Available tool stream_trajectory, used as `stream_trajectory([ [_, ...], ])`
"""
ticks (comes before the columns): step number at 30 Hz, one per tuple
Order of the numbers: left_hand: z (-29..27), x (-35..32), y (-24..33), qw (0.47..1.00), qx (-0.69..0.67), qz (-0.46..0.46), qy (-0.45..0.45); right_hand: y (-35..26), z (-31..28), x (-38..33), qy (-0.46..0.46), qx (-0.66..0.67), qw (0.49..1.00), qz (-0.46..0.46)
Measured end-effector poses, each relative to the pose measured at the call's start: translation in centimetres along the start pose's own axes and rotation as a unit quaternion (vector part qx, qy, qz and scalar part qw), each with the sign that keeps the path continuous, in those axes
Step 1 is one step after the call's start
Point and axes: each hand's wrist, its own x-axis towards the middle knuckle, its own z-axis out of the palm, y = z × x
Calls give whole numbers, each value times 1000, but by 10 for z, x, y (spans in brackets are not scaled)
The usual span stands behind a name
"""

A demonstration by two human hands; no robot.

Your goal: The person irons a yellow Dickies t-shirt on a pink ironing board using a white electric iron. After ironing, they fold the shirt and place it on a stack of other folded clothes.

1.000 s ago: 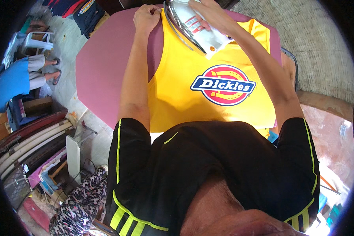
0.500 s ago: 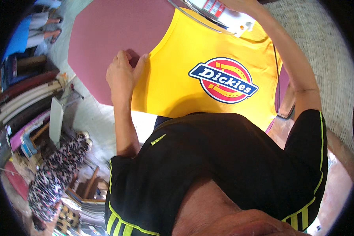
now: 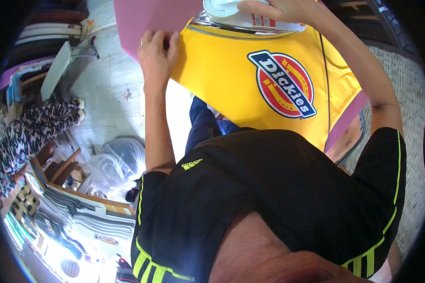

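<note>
Scorching looks the likeliest risk: the right hand [image 3: 281, 8] grips the iron [image 3: 241, 19] on the yellow shirt [image 3: 231, 80] spread over the pink table [image 3: 146, 19], near the left hand [image 3: 157, 54] pressing flat, fingers unclenched, on its edge.

Yellow garment [image 3: 231, 80] covers most of pink surface [image 3: 146, 19]; bare pink strip only at top left, beyond left hand [image 3: 158, 54]. Iron [image 3: 243, 19] blocks top edge of garment, right hand [image 3: 281, 9] on it. Open garment area between both hands, around round printed badge [image 3: 283, 85]. Thin cord [image 3: 327, 80] crosses garment's right side. Left of surface, tiled floor [image 3: 113, 89] open; plastic bags [image 3: 113, 165] lower down.
</note>
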Motion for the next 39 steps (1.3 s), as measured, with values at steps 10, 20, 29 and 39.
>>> stream_trajectory([
  [10,-15,-72,-26,983,-78,-47,158,-46,31,43,-41,9,998,38],
  [20,54,-79,138,970,-110,206,-63,-31,-9,5,236,-99,960,114],
  [29,184,-182,318,578,-465,485,-463,-100,-69,-181,350,46,870,346],
  [39,128,-91,208,875,-280,342,-198,-78,24,-332,261,-85,878,392],
])
